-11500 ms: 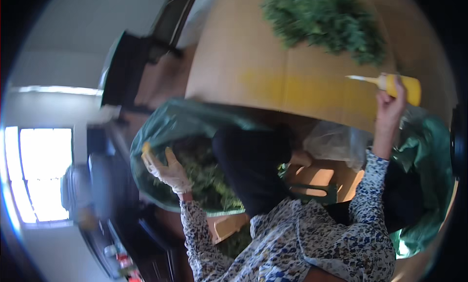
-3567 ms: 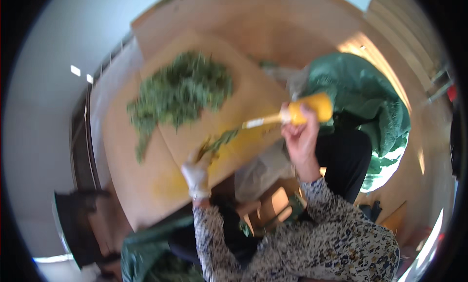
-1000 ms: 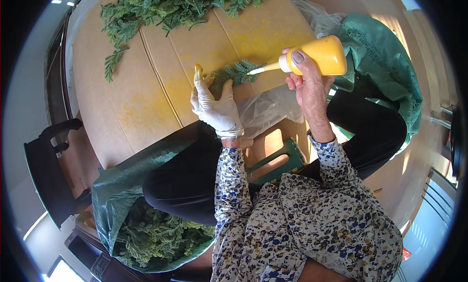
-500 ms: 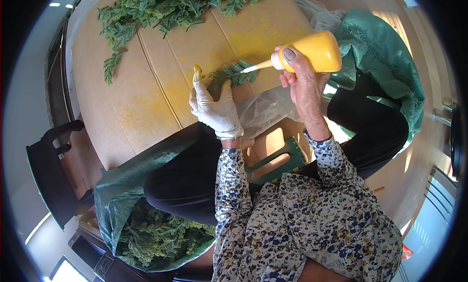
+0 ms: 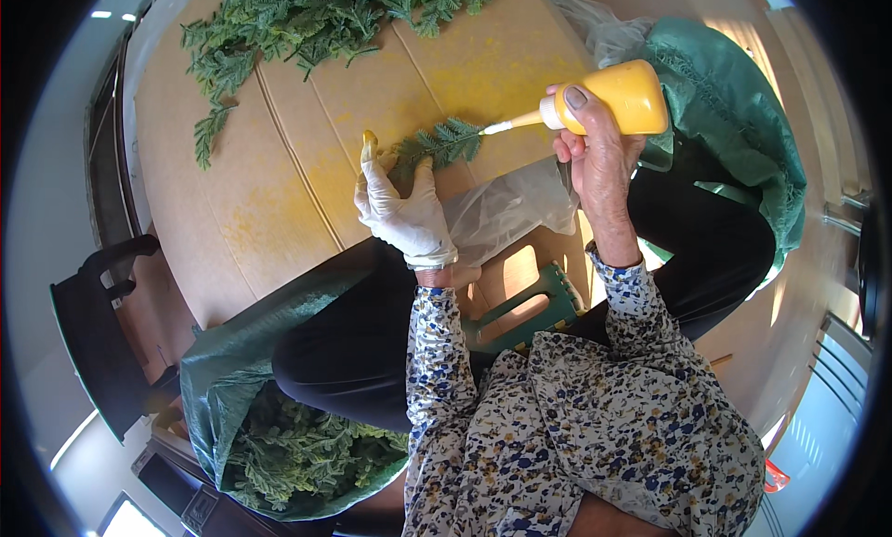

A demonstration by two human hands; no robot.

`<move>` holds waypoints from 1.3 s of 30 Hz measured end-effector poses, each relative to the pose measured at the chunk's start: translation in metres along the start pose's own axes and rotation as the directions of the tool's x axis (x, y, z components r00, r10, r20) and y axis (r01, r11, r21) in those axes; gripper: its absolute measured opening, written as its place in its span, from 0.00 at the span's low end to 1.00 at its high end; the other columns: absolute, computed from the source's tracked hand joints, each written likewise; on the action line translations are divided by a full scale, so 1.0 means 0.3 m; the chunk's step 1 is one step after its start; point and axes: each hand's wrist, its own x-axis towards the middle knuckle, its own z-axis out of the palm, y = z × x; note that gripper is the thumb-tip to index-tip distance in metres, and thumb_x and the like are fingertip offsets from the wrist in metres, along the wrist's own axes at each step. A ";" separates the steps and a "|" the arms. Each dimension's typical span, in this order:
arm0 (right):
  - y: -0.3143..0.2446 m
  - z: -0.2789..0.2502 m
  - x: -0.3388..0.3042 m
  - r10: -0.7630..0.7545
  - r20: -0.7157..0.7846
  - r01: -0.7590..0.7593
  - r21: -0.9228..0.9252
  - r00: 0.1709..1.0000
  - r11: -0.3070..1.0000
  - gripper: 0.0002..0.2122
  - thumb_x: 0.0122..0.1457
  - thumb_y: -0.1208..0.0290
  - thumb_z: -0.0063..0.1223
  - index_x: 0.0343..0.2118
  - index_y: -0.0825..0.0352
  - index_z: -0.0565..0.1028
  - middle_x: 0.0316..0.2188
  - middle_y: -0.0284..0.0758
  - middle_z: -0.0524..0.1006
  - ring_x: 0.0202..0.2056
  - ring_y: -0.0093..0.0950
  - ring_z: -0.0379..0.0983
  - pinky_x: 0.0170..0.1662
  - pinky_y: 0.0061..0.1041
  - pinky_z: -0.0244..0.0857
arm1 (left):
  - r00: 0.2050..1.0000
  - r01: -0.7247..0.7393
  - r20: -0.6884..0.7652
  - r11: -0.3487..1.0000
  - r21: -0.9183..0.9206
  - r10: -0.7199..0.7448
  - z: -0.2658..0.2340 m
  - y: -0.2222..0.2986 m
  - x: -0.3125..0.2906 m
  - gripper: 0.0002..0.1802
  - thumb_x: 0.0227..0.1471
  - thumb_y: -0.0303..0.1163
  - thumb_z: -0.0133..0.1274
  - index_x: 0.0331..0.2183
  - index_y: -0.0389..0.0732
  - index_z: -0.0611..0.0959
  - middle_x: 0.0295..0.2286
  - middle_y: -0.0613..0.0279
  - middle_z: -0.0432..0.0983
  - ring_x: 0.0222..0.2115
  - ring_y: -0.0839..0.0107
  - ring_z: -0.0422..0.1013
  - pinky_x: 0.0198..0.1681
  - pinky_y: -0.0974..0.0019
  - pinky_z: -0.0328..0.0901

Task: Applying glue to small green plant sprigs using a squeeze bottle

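Observation:
My left hand (image 5: 401, 207), in a white glove with yellow-stained fingertips, pinches the base of a small green fir sprig (image 5: 444, 145). The sprig points to the right, over the cardboard; the gripped end is partly hidden by the fingers. My bare right hand (image 5: 599, 161) is wrapped round a yellow squeeze bottle (image 5: 618, 98), tilted on its side. Its long nozzle with a white tip reaches left to the sprig's far end, touching it or very close.
Yellow smears mark the cardboard sheet (image 5: 223, 216), and a heap of fir sprigs (image 5: 307, 21) lies at its far side. Below left, a green sack (image 5: 209, 374) holds more greenery. Clear plastic (image 5: 516, 207), a green stool (image 5: 534, 305) and another green sack (image 5: 734, 100) are close by.
The bottle has moved right, its tip going from the sprig's middle to its outer end. My left hand has shifted slightly left with the sprig.

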 end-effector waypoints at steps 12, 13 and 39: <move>-0.013 -0.059 0.044 -0.005 -0.029 0.006 0.029 1.000 1.000 0.08 0.50 0.70 0.56 0.30 0.67 0.72 0.28 0.38 0.76 0.13 0.12 0.55 0.16 0.14 0.52 | 0.998 -0.049 -0.040 0.997 0.061 0.051 0.013 -0.023 -0.001 0.36 0.31 0.25 0.64 0.48 0.49 0.74 0.30 0.63 0.74 0.35 0.65 0.67 0.39 0.61 0.64; -0.018 -0.061 0.046 -0.007 -0.028 0.008 0.030 1.000 1.000 0.08 0.50 0.70 0.56 0.30 0.67 0.72 0.28 0.38 0.76 0.13 0.12 0.55 0.16 0.14 0.52 | 0.994 -0.101 -0.025 0.993 0.058 0.102 0.018 -0.035 0.001 0.35 0.31 0.26 0.64 0.47 0.50 0.75 0.30 0.63 0.74 0.35 0.64 0.67 0.39 0.60 0.63; -0.064 -0.059 -0.009 -0.369 0.615 -0.318 0.727 0.697 0.609 0.20 0.51 0.63 0.52 0.44 0.66 0.63 0.40 0.45 0.67 0.17 0.15 0.61 0.22 0.18 0.64 | 0.474 0.344 -0.880 0.922 0.177 -0.008 -1.312 -0.285 -0.410 0.19 0.45 0.27 0.55 0.42 0.35 0.78 0.38 0.58 0.76 0.34 0.69 0.70 0.40 0.68 0.65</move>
